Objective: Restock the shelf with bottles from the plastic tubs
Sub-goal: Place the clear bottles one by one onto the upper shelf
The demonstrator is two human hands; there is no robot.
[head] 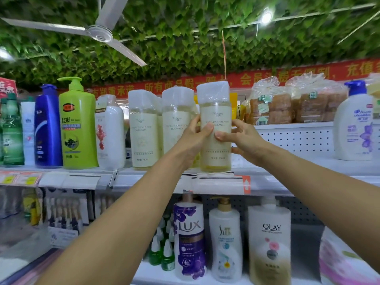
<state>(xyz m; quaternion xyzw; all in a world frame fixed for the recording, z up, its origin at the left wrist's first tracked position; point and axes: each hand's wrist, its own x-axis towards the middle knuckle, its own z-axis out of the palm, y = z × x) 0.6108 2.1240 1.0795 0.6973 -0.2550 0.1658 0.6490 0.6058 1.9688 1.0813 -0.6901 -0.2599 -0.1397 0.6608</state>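
A clear bottle of pale yellow liquid, its cap wrapped in plastic film, stands upright at the front edge of the top shelf. My left hand grips its left side with the thumb across the label. My right hand holds its right side, thumb on the front. Two matching bottles stand just to its left on the same shelf. No plastic tub is in view.
Left along the top shelf stand a white bottle, a green pump bottle and a blue bottle. Bagged bread sits behind on the right, with a white pump bottle far right. Lux, Slek and Olay bottles fill the lower shelf.
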